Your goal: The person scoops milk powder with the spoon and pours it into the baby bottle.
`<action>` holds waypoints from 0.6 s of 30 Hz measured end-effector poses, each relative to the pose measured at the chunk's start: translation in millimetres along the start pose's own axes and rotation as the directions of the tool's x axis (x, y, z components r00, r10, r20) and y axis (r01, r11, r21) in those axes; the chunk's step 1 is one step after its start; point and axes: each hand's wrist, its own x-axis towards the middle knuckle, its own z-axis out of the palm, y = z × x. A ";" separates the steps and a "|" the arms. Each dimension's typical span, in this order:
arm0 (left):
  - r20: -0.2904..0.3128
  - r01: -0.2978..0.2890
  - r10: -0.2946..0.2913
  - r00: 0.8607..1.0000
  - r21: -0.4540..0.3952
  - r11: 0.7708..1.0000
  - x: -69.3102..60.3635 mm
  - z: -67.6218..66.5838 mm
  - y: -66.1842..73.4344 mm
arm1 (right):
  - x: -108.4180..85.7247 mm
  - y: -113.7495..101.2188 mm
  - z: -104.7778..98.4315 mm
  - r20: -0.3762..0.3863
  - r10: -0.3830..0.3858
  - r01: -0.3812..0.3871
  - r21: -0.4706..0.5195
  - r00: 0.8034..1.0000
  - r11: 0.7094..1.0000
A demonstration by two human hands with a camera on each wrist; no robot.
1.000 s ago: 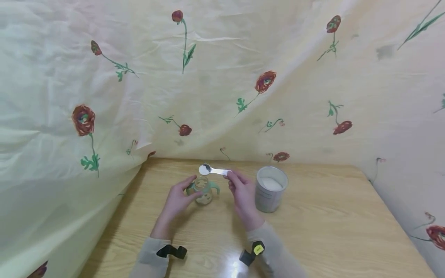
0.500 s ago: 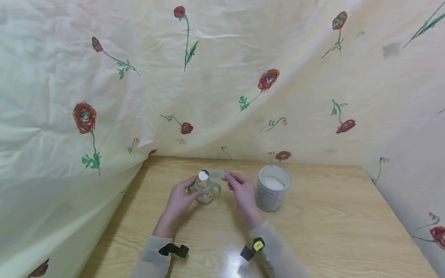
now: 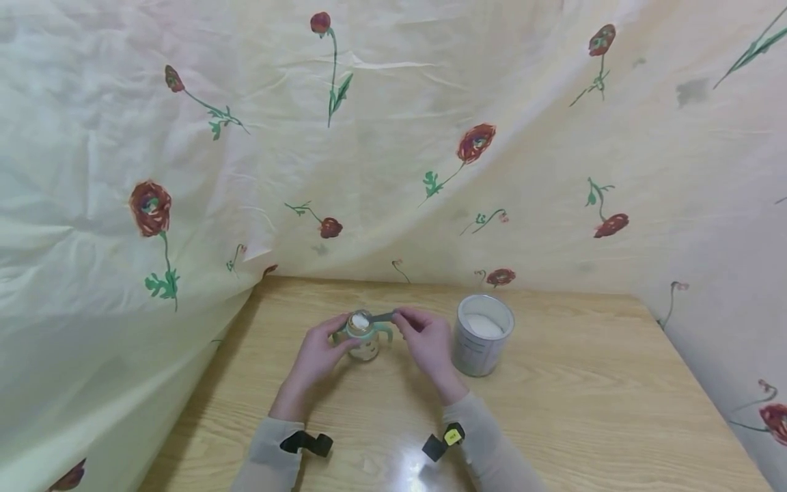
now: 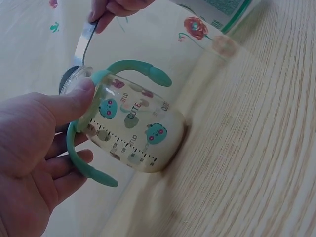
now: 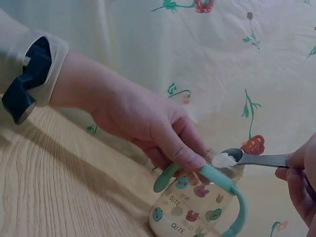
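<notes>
A clear baby bottle (image 4: pixel 143 128) with mint-green handles and printed cartoon faces stands upright on the table. My left hand (image 3: pixel 318 350) grips it round the neck, thumb on the near side. My right hand (image 3: pixel 427 338) pinches the handle of a metal measuring spoon (image 5: pixel 264 160). The spoon's bowl is tilted at the bottle's open mouth, and white powder (image 5: pixel 224 160) spills from it there. Whether the bowl touches the rim I cannot tell. To the right of my right hand stands an open tin (image 3: pixel 476 355) with white powder inside.
The wooden table (image 3: pixel 572 383) stretches right of the tin and toward me. A flower-printed cloth (image 3: pixel 381 171) hangs behind the table and along its left side.
The measuring spoon has come down from above the bottle to its mouth, and its bowl has tipped over. My left hand and the bottle stay nearly in place.
</notes>
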 end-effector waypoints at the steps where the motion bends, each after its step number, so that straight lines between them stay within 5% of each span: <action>1: 0.001 -0.002 0.002 1.000 -0.001 1.000 -0.3 0.0 0.1 | -0.2 0.1 0.5 0.004 -0.034 0.034 -0.021 0.999 0.999; 5: 0.002 -0.009 0.008 1.000 0.017 1.000 0.0 1.0 -0.5 | 0.3 1.6 0.8 0.016 -0.131 0.132 -0.077 0.991 0.988; 18: -0.025 -0.027 0.028 0.999 0.033 0.999 0.2 7.0 -0.3 | 1.1 -1.7 -6.3 0.096 -0.243 0.256 -0.166 0.965 0.952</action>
